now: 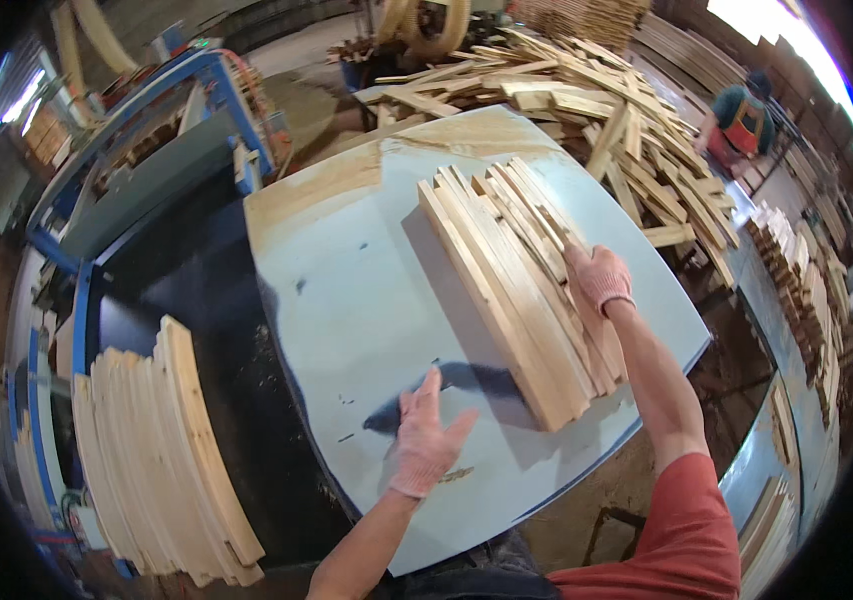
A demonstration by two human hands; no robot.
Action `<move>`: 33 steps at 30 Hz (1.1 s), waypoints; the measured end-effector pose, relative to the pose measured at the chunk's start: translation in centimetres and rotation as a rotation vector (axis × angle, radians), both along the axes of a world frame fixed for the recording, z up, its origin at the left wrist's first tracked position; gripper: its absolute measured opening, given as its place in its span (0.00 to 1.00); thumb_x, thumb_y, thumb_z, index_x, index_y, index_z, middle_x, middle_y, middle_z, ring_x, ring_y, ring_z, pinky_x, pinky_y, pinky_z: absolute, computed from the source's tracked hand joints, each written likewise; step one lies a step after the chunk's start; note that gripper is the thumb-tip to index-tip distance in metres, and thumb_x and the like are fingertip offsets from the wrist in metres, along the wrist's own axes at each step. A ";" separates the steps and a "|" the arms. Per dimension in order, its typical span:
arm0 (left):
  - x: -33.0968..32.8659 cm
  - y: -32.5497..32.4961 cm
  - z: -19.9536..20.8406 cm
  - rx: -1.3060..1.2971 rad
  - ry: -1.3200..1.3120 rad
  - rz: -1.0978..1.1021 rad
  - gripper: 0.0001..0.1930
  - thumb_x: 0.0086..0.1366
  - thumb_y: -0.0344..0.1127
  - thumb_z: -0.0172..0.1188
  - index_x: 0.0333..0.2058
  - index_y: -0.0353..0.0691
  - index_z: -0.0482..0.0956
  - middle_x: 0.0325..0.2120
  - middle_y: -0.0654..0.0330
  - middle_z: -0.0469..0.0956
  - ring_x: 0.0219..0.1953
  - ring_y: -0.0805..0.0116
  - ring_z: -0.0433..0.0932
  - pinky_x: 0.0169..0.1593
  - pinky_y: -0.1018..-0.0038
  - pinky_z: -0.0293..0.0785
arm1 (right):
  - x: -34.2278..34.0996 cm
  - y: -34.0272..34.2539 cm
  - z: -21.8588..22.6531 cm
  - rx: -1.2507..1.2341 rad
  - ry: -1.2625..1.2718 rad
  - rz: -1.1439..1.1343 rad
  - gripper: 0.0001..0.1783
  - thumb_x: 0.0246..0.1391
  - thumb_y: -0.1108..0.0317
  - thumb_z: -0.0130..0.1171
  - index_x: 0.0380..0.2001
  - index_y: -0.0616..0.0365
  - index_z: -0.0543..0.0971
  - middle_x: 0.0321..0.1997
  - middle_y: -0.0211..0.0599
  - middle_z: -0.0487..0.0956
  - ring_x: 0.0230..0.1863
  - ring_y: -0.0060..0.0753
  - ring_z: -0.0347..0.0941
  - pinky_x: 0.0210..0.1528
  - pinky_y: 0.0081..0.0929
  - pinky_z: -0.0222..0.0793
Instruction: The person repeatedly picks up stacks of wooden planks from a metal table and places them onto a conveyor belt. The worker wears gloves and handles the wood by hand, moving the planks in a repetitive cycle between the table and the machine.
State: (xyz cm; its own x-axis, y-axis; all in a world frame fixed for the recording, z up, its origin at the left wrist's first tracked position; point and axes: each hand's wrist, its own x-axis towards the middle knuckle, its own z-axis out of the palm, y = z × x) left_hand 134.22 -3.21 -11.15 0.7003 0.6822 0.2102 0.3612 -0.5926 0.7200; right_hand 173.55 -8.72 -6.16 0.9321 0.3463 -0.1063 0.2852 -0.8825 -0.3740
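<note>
A bundle of pale wooden strips (507,300) lies side by side on the light blue tabletop (347,300), slanting from far left to near right. My right hand (602,275), in a pinkish work glove, grips a strip at the bundle's right side; its fingertips are partly hidden. Short of the bundle's near left end, my left hand (429,435), also gloved, hovers over the tabletop with thumb and fingers spread. Nothing is in it.
To the left, a row of wooden strips (152,450) sits on a dark conveyor bed (217,270) beside a blue machine frame (217,80). A loose heap of boards (607,110) rises behind the table. Another person (742,120) is at the far right, near stacked wood (797,270).
</note>
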 end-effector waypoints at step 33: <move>-41.3 4.2 4.7 0.257 0.401 0.317 0.42 0.61 0.56 0.73 0.67 0.35 0.73 0.71 0.44 0.68 0.75 0.42 0.62 0.79 0.44 0.51 | -47.8 12.9 0.1 0.092 0.414 0.717 0.54 0.49 0.30 0.72 0.64 0.66 0.74 0.61 0.63 0.79 0.65 0.61 0.77 0.67 0.47 0.74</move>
